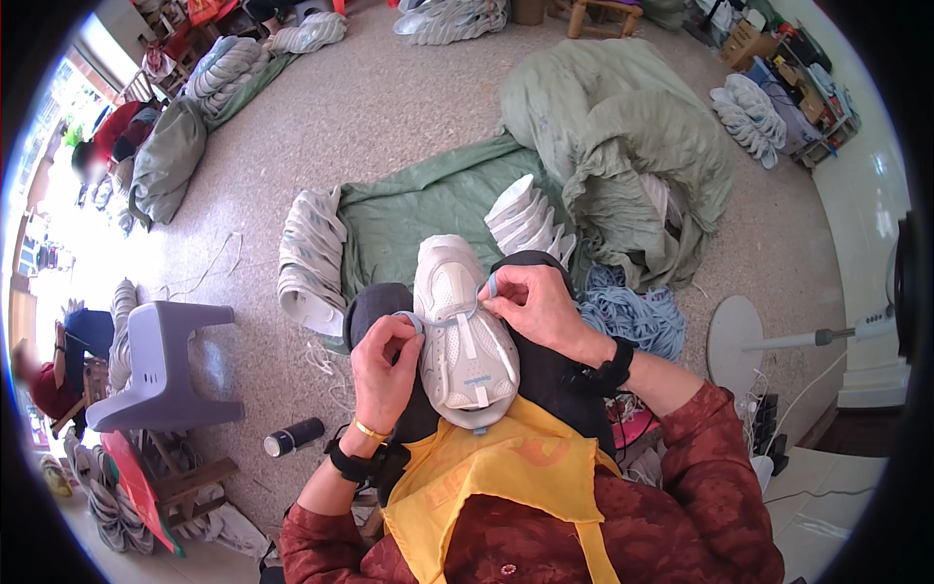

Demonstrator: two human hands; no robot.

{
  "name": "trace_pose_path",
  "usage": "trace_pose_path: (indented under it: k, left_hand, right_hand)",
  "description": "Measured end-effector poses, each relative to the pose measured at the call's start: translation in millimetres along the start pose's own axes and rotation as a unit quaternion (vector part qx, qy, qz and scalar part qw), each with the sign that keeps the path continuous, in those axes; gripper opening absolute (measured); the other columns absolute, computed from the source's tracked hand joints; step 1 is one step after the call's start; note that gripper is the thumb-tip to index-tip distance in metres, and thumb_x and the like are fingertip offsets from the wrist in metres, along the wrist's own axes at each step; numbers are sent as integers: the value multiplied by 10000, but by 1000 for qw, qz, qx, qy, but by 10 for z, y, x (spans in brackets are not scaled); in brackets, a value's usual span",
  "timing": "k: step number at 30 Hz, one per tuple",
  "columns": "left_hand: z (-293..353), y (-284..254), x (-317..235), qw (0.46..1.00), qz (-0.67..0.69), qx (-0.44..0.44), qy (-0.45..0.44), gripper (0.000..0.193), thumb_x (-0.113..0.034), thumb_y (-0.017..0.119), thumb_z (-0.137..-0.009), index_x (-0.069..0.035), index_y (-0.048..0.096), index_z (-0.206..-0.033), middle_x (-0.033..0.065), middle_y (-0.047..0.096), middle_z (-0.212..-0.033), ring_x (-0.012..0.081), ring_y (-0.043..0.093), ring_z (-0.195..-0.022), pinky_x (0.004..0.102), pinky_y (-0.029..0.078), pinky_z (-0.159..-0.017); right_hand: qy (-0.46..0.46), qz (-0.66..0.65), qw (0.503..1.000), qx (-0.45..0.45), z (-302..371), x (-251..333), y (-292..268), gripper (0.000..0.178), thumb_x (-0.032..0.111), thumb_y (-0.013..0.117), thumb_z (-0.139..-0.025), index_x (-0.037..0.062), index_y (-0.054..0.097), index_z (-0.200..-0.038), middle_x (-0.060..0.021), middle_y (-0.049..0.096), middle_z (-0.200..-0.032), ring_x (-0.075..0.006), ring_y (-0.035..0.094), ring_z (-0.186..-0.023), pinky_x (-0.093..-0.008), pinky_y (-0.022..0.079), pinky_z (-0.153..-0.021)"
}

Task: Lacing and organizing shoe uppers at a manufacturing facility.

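A white shoe upper point(471, 375) with mesh panels lies across my knees, its toe end pointing away from me. Threaded across its front is a light blue shoelace point(453, 314). My left hand point(382, 368) pinches one end of the lace at the shoe's left side. On the other side, my right hand point(537, 310) pinches the opposite end, which loops up over the fingers. Both hands are closed and close to the shoe's edges. A yellow apron point(486, 462) covers my lap behind the shoe.
Nested white uppers point(311, 258) and another stack point(528, 222) flank a green cloth point(418, 219). A large sack point(623, 117) sits beyond. Blue laces point(634, 316) lie by my right knee. A plastic chair point(173, 365) and black cylinder point(295, 436) are left; a fan base point(732, 346), right.
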State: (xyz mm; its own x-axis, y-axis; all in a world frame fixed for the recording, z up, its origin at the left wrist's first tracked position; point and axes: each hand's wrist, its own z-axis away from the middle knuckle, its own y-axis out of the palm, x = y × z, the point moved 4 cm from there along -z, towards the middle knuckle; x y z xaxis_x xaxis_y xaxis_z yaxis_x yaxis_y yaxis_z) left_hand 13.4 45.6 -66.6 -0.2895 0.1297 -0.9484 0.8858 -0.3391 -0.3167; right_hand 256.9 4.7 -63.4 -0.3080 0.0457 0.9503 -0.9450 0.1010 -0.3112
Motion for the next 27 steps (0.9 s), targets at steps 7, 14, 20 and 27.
trace_pose_path:
  k: [7,14,20,27]
  left_hand:
    - [-96,46,127,990,138,29,-30,81,80,685,-952,40,617,-971,6,680,-1038,31,600,-885,210,522,-805]
    - [-169,153,66,976,214,21,-21,75,79,681,-962,41,617,-973,26,675,-1056,46,631,-897,223,541,-828]
    - [-199,194,39,974,224,17,-1,68,77,669,-978,33,618,-989,48,681,-1083,71,648,-908,247,568,-843]
    - [-219,238,-17,968,250,3,12,76,83,673,-969,45,608,-970,29,680,-1020,64,664,-883,232,574,-811]
  right_hand:
    - [-39,14,999,2,-18,60,26,61,-30,716,-888,-38,730,-946,-101,764,-817,-118,733,-712,-271,576,-667]
    - [-11,16,1000,16,-2,-1,26,64,-46,723,-923,-50,724,-987,-46,762,-910,-49,694,-812,-230,575,-730]
    - [-15,17,1000,19,-4,-19,30,66,-31,720,-937,-45,724,-1001,-22,744,-882,-47,692,-805,-226,571,-726]
    - [-15,18,1000,20,-12,-26,27,68,-27,719,-939,-38,728,-1005,-15,736,-865,-42,690,-799,-221,563,-711]
